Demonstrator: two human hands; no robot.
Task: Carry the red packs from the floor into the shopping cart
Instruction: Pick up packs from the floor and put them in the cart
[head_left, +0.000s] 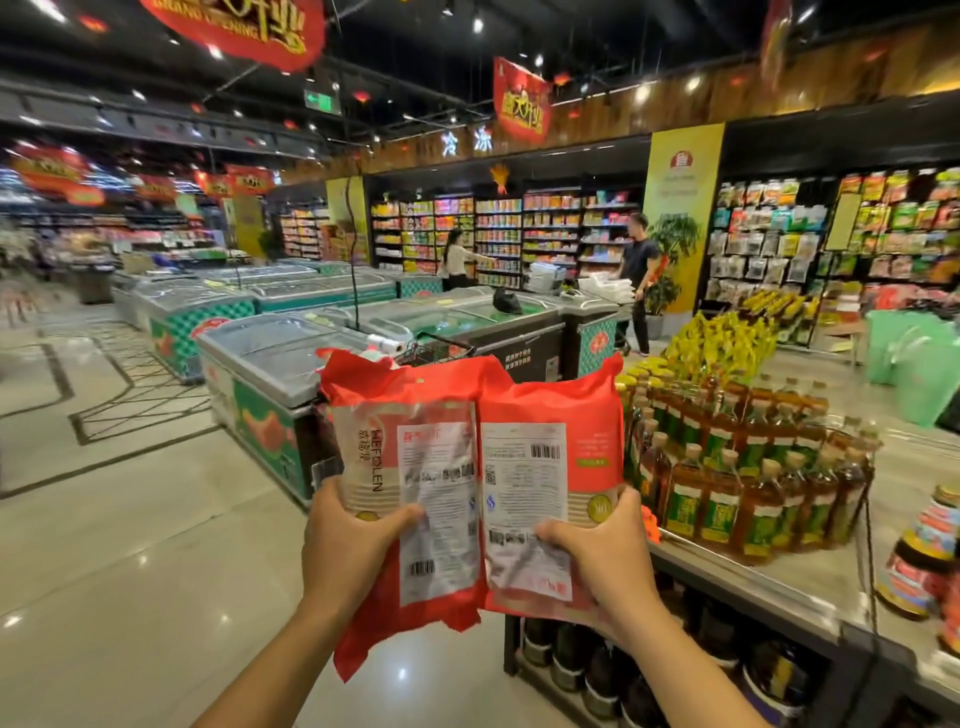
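Observation:
Two red packs with white printed labels are held up side by side in front of me. My left hand (353, 545) grips the lower part of the left red pack (405, 447), thumb across its front. My right hand (597, 551) grips the lower part of the right red pack (556, 447) the same way. Just beyond the packs' top edges, the dark rim and wire side of the shopping cart (431, 351) show; most of the cart is hidden behind the packs.
Chest freezers (270, 364) stand ahead and to the left of the cart. A display table (810, 577) of oil bottles (727, 499) and jars is close on my right. Two people stand at far shelves. Shiny tiled floor (130, 545) lies to my left.

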